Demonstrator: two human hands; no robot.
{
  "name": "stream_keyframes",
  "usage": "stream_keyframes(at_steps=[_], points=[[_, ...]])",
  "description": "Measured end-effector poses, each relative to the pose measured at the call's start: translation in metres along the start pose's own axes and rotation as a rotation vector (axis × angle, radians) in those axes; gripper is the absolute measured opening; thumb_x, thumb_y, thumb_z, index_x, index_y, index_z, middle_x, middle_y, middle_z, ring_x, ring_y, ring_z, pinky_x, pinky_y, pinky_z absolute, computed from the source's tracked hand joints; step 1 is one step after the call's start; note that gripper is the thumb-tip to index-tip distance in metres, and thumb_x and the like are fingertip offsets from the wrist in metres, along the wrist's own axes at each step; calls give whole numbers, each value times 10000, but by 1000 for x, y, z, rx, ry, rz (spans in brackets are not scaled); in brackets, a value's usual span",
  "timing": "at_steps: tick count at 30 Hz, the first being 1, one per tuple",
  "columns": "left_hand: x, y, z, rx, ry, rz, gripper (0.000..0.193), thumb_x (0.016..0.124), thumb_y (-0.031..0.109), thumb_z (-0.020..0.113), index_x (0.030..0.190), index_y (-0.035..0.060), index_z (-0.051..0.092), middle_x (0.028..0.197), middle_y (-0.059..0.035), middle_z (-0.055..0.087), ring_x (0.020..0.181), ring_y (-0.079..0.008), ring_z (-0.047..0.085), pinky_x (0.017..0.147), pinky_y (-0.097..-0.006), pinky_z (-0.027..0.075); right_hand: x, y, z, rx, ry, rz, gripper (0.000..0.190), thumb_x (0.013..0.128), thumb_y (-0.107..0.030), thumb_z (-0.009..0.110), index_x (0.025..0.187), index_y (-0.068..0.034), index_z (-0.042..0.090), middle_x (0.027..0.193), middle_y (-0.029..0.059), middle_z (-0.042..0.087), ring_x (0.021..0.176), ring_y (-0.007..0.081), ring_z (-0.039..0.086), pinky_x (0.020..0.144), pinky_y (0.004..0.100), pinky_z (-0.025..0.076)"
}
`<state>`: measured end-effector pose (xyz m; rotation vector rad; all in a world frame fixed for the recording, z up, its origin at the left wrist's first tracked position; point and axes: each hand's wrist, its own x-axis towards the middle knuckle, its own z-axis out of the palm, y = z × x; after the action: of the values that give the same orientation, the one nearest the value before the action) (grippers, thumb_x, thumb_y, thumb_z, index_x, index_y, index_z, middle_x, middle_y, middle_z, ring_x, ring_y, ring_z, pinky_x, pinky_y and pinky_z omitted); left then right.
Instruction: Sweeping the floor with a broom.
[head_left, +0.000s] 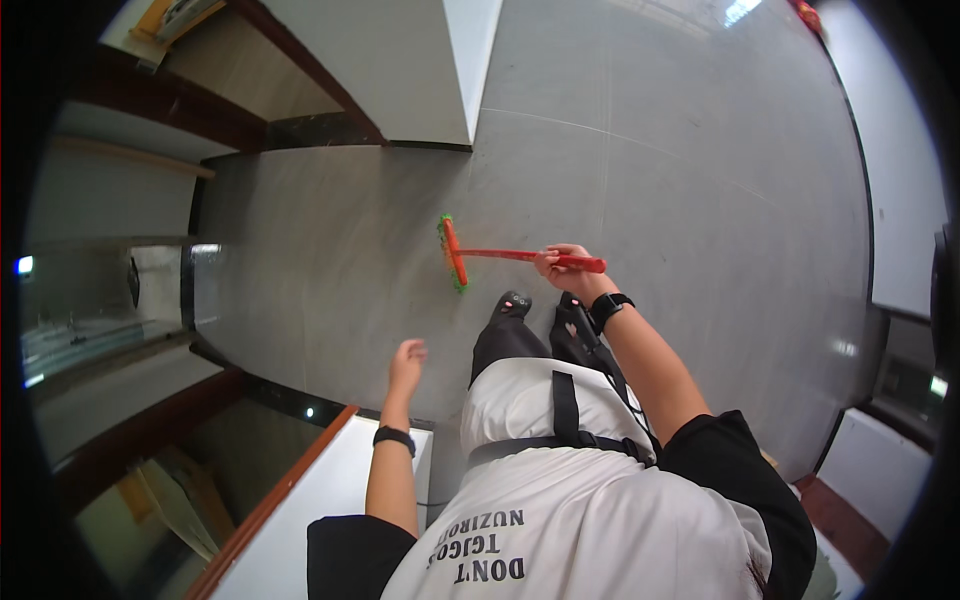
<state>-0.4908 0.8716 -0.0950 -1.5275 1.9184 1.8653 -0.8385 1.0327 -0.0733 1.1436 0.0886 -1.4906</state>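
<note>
My right hand (568, 266) grips the red handle (502, 256) of a push broom near its end, in front of my feet. The broom's orange head (454, 251), with green bristles along its edge, lies at the floor to the left of the hand. My left hand (408, 362) is held out over the floor with nothing in it, its fingers slightly curled and somewhat blurred, apart from the broom. A black band is on each wrist.
Grey tiled floor (660, 187) spreads around me. A white wall end (471, 75) juts in ahead. At the lower left stands a white low wall with a reddish-brown edge (285, 480). Doorways with dark red frames lie at left; a white wall (892, 165) runs along the right.
</note>
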Motion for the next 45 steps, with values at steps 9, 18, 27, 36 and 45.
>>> stream_keyframes(at_steps=[9,18,27,36,45], points=[[-75,24,101,98,-230,-130,279,742,-41,373,962,26,531,850,-114,588,782,-187,565,709,-293,448,-60,-138,-40,168,42,-13,64,705,38,360,708,-17,328,562,40,368,451,112,392,382,206,317],[-174,-33,132,443,-165,-479,236,742,91,509,969,46,554,914,-147,592,869,-253,562,729,-327,432,-245,-310,-49,79,118,-216,199,736,26,417,918,82,357,702,87,443,444,97,444,354,180,335],[-167,12,173,216,-13,-189,250,801,105,418,1006,0,516,926,-157,583,866,-288,551,764,-331,411,-304,-385,-14,-258,270,-512,166,764,-55,347,839,81,404,596,78,449,449,149,459,359,177,337],[-166,-45,169,221,-3,-239,251,763,155,497,989,53,537,908,-128,593,856,-214,562,740,-287,413,-253,-184,-27,-953,509,-698,113,698,23,437,759,-60,390,598,39,440,446,110,455,380,232,365],[-188,5,189,171,16,-214,234,773,90,492,992,16,531,920,-108,591,831,-170,557,720,-260,419,-214,-138,-14,-657,195,-72,92,807,-52,398,870,10,374,701,47,469,499,67,459,424,171,398]])
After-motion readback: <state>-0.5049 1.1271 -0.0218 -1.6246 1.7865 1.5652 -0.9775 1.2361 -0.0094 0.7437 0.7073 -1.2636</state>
